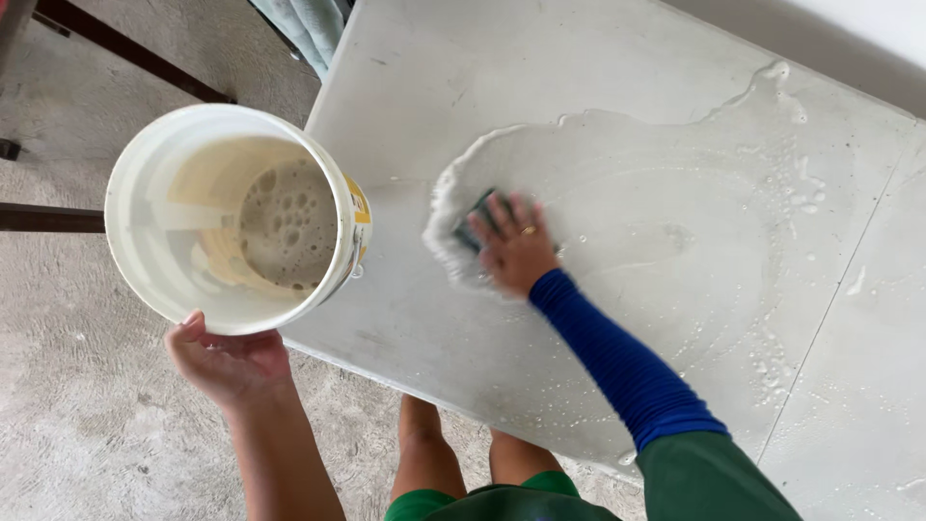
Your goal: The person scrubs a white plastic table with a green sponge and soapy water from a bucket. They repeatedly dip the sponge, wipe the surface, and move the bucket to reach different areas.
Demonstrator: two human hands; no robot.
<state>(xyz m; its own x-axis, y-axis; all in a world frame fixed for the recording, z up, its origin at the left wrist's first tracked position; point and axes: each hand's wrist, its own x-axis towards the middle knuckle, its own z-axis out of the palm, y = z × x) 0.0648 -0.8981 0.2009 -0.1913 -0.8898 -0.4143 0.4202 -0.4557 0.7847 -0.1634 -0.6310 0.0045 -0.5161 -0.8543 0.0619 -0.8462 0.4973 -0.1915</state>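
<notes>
My left hand (pixel 227 362) grips the near rim of a white plastic bucket (pixel 154 241), held up beside the table's left edge. Foamy, murky water (pixel 287 224) sits in its bottom. My right hand (pixel 516 249), in a blue sleeve with a ring on one finger, presses a dark green sponge (pixel 476 224) flat on the grey table top (pixel 579 68). The hand is blurred. A wide soapy wet patch (pixel 675 232) spreads across the table around and to the right of the sponge.
The table's near edge (pixel 386 371) runs diagonally above my bare knees. Concrete floor (pixel 77 425) lies to the left, with dark metal bars (pixel 125 48) and a pale cloth (pixel 309 24) at the top. A seam (pixel 849 270) divides the table at right.
</notes>
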